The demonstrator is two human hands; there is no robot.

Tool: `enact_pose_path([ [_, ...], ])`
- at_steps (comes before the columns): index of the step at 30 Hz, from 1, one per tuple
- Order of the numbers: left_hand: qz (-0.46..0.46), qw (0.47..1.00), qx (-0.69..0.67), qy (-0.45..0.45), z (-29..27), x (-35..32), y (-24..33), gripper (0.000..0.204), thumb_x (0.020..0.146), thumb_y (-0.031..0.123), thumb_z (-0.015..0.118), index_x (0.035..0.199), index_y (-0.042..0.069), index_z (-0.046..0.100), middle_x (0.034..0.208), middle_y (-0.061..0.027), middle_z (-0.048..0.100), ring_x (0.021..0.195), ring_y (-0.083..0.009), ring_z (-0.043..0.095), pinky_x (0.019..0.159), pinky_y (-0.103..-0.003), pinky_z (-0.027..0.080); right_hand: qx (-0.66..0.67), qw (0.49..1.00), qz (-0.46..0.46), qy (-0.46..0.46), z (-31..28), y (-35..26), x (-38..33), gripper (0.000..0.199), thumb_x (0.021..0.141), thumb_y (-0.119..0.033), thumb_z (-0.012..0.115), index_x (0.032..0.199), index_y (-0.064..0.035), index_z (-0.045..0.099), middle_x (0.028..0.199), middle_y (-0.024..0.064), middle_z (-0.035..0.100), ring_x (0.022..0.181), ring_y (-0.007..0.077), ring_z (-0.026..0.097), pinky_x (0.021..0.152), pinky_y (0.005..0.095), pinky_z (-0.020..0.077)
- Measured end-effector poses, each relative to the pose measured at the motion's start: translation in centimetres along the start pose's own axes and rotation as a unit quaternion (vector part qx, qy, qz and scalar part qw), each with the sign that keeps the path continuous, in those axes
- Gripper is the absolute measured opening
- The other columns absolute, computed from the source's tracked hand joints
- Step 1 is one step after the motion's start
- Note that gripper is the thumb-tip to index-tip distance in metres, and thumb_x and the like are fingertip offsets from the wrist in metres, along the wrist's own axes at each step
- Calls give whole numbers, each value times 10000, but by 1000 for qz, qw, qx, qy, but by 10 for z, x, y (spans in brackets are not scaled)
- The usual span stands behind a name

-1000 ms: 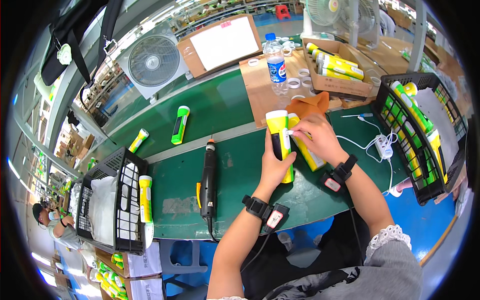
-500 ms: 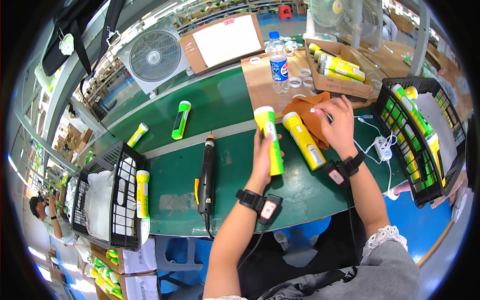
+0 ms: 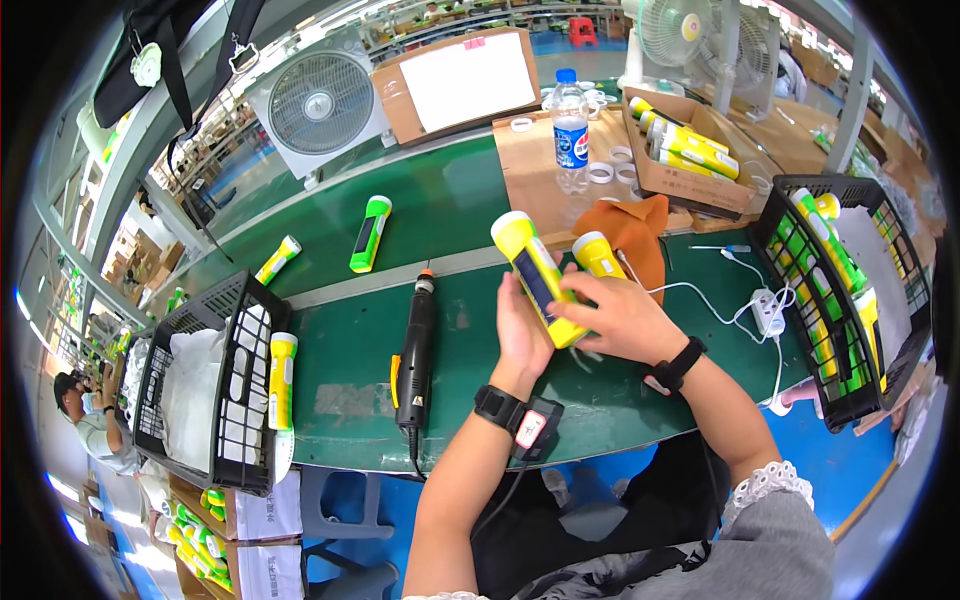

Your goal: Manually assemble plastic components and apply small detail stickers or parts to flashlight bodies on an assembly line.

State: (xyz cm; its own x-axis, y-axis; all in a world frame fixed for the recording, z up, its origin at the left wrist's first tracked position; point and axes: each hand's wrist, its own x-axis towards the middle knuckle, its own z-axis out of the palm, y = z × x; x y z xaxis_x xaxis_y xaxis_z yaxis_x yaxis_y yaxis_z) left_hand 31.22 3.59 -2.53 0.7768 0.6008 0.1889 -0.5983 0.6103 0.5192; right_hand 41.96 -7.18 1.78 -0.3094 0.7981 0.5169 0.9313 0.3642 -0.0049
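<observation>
A yellow flashlight (image 3: 535,272) with a dark panel along its side is held tilted above the green table. My left hand (image 3: 522,330) is closed round its body from the left and below. My right hand (image 3: 625,318) has its fingers on the tail end of the same flashlight. Behind my right hand lies a second yellow flashlight (image 3: 597,252), its lower part hidden. A white cable (image 3: 690,287) runs to the side of that second flashlight; whether it is plugged in cannot be made out. An orange-brown cloth (image 3: 648,235) lies beside it.
A black electric screwdriver (image 3: 413,360) stands left of my hands. Black baskets flank the table, one at the left (image 3: 240,440), one full of flashlights at the right (image 3: 842,300). Farther back are a bottle (image 3: 571,140), a cardboard box (image 3: 690,185) and a white power strip (image 3: 768,312) to the right.
My right hand has left the cable end by the cloth and moved down-left onto the held flashlight. That flashlight has turned, showing its dark panel. The cable end now sits by the lying flashlight.
</observation>
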Motion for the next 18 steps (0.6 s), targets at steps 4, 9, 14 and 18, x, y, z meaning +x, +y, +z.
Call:
enact_pose_path([
  [4, 27, 997, 35, 56, -8, -2, 3, 279, 909, 222, 462, 1129, 141, 310, 1135, -91, 446, 1066, -226, 465, 879, -412, 415, 21, 987, 124, 97, 1, -5, 1, 411, 618, -203, 683, 981, -105, 518, 999, 73, 521, 748, 260, 582, 632, 367, 475],
  [9, 63, 993, 86, 43, -7, -4, 7, 309, 866, 115, 535, 1091, 137, 323, 1135, -74, 430, 1084, -224, 459, 894, -419, 422, 33, 971, 203, 123, 6, -8, 6, 465, 658, -219, 651, 1067, -74, 486, 899, 122, 555, 726, 311, 588, 617, 379, 485],
  [14, 100, 977, 182, -52, 12, -9, 8, 215, 836, 43, 520, 1025, 71, 418, 1157, -90, 435, 1148, -214, 423, 963, -424, 360, 62, 959, 215, 172, -6, 3, 1, 562, 710, -161, 647, 1226, -107, 431, 994, 138, 549, 850, 321, 568, 704, 383, 483],
  [18, 164, 848, 482, -145, 69, -33, 39, 167, 787, 115, 563, 917, 10, 556, 1107, -136, 538, 1060, -229, 494, 910, -333, 367, -69, 894, 273, 349, -73, 18, -48, 604, 714, -76, 656, 1264, -49, 408, 1051, 162, 533, 953, 312, 540, 821, 354, 436],
])
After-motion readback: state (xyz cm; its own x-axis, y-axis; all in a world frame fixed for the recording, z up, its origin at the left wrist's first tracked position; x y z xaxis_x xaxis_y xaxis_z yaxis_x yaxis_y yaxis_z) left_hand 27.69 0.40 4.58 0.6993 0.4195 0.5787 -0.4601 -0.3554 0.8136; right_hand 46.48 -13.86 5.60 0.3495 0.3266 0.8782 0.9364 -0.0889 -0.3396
